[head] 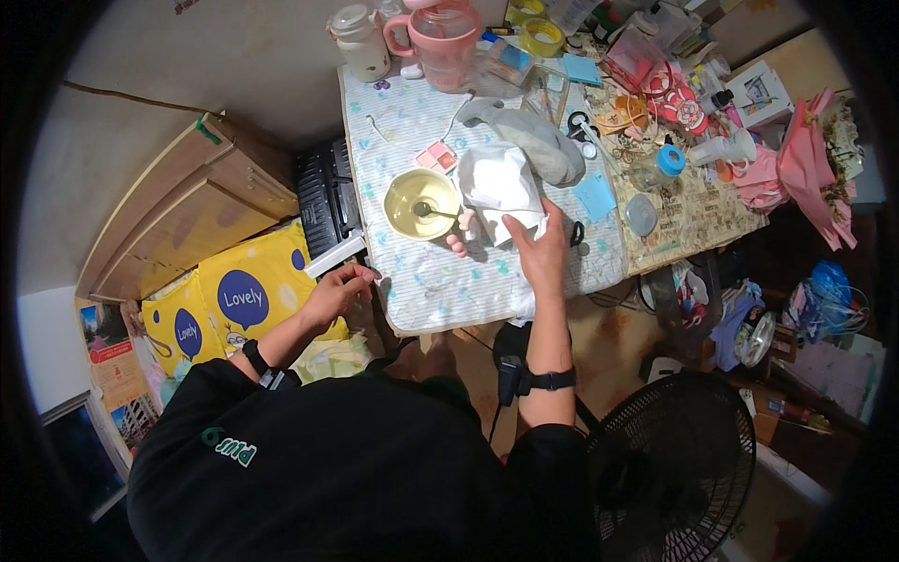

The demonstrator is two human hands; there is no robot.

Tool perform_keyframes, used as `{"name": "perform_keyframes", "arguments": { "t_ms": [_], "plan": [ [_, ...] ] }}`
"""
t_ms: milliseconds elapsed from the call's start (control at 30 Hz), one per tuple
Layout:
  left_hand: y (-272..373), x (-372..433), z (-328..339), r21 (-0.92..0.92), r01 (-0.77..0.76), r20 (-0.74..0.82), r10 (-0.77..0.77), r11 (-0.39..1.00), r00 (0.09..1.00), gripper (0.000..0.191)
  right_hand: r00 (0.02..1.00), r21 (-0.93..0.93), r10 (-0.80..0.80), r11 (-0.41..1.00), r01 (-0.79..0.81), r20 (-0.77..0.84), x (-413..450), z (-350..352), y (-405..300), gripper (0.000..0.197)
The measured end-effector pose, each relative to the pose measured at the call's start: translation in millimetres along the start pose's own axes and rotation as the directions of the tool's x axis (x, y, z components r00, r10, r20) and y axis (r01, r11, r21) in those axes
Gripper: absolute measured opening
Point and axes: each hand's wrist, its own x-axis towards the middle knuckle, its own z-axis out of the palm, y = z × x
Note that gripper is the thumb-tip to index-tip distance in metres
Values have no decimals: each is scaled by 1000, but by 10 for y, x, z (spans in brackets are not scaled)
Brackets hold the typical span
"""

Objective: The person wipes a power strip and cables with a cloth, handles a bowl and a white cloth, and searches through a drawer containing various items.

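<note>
My right hand (542, 249) grips the lower right part of a crumpled white tissue or paper packet (495, 175), thumb on top and fingers at its right edge. To its left stands a pale yellow bowl (402, 200) with a dark spoon (423, 209) inside. Small pink rounded pieces (456, 245) lie between the bowl and the packet. Just past the table's left edge, my left hand (340, 296) has its fingers curled and tips together; nothing shows in it. A pink makeup palette (437, 156) lies behind the bowl.
A grey soft toy (537, 140), blue paper notes (595, 195) and a blue-capped jar (660, 167) are on the cloth-covered table (449, 298). Behind stand a pink mug (444, 46) and a lidded jar (359, 46). A black fan (667, 464) stands at right.
</note>
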Motion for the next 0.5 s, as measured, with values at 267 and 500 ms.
{"name": "perform_keyframes", "arguments": {
  "t_ms": [267, 500],
  "plan": [
    [248, 136, 97, -32, -187, -51, 186, 982, 981, 35, 970, -490, 102, 849, -200, -220, 83, -684, 207, 36],
    [576, 248, 283, -76, -254, 4, 255, 964, 967, 52, 1000, -382, 0, 924, 1, 3, 53, -410, 262, 47]
  ]
}}
